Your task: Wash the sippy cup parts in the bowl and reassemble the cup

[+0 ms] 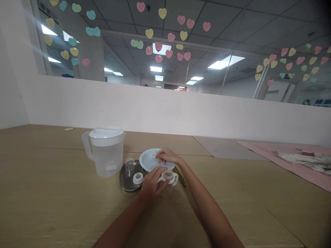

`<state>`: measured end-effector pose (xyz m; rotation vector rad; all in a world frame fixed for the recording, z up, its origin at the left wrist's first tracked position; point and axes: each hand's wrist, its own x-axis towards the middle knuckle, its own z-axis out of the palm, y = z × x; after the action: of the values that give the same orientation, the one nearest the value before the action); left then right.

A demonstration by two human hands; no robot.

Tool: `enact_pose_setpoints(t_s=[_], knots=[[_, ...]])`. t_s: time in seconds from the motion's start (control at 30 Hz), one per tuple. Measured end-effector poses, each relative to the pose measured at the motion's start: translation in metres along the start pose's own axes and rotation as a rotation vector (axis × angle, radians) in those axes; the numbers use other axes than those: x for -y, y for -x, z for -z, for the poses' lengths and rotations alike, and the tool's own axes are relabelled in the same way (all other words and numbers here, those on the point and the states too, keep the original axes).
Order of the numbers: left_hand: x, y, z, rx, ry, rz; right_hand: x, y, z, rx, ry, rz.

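Observation:
My left hand (152,182) is wrapped around a clear baby bottle (168,175) with white side handles, standing upright with its mouth uncovered. Over a pale blue plate (147,159), my right hand (167,156) is closed with fingertips pointing down. Whatever those fingers pinch, if anything, is too small to make out. Left of the bottle lies a round metal tray (124,184). It carries a small clear cup or cap (129,165) and a white ring-shaped bottle collar (138,178). The plate's near edge is partly hidden by my hands.
A lidded clear pitcher (107,155) stands behind the tray at the left. Beside my right forearm lies a narrow green object (181,177). A pink mat (261,148) with a crumpled cloth (302,159) lies far right. The white wall (155,106) borders the table's back.

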<state>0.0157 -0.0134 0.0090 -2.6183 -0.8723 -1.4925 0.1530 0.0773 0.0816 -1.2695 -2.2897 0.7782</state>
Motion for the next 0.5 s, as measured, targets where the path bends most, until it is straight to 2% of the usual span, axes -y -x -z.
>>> enact_pose_setpoints(t_s=[0.1, 0.17, 0.23, 0.33, 0.5], knots=[[0.001, 0.0, -0.001, -0.011, 0.044, 0.028, 0.017, 0.013, 0.02, -0.141, -0.149, 0.044], [0.002, 0.0, -0.002, -0.016, 0.065, 0.046, 0.032, 0.027, 0.031, -0.167, -0.247, 0.116], [0.003, 0.001, -0.002, -0.013, 0.074, 0.065, 0.046, 0.041, 0.038, -0.108, -0.232, 0.174], [0.004, 0.002, -0.002, 0.0, 0.075, 0.089, 0.059, 0.057, 0.043, -0.036, -0.13, 0.169], [0.003, 0.002, -0.002, 0.024, 0.027, 0.128, 0.067, 0.067, 0.044, 0.012, -0.037, 0.142]])
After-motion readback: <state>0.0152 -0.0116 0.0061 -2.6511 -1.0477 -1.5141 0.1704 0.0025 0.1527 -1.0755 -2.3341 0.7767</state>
